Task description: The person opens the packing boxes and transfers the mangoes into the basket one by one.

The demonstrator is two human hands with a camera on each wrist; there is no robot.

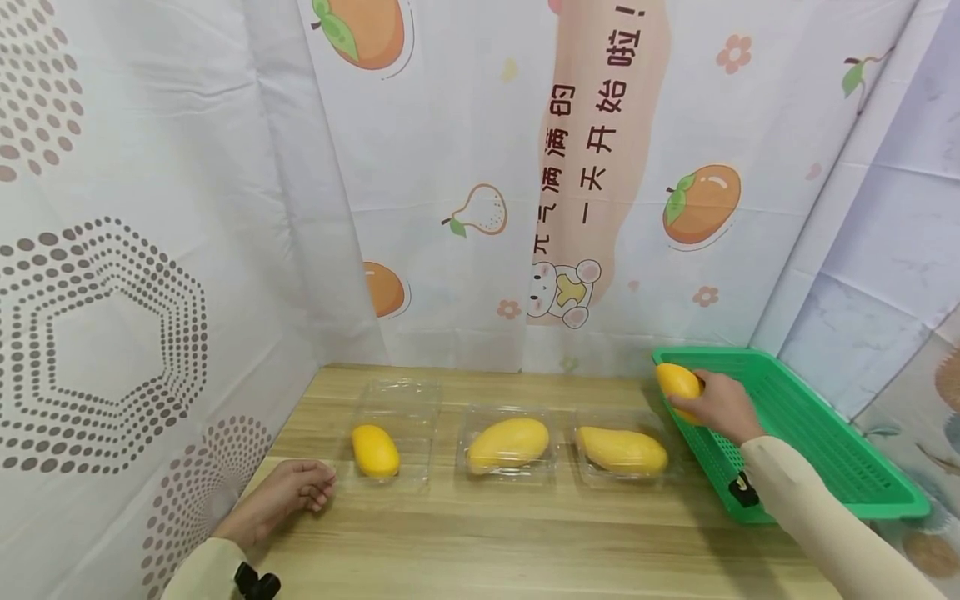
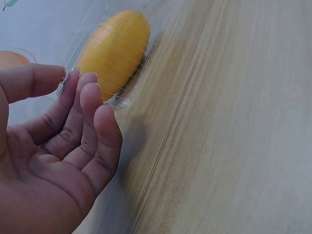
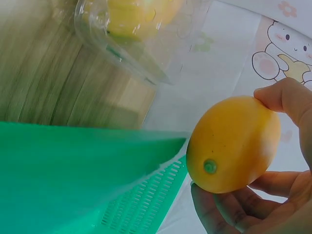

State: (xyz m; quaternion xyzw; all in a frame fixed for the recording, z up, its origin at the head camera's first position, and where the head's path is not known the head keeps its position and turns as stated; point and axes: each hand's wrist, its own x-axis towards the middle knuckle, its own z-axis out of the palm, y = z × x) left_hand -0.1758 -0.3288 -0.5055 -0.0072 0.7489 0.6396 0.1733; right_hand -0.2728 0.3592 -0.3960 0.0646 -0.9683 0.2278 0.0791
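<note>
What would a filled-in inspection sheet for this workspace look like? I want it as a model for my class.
Surface: wood-grain tabletop.
Job's things: three clear boxes in a row; left box holds the left mango, middle box the middle mango, right box the right mango. The left box's lid appears folded back. Green basket to their right.
Clutter: nothing seen.
Hands: left hand beside the left box, loosely curled, contact unclear; right hand grips a fourth mango near the basket's left rim.
Cables: nothing seen.
Surroundings: printed curtains behind and at both sides.
</note>
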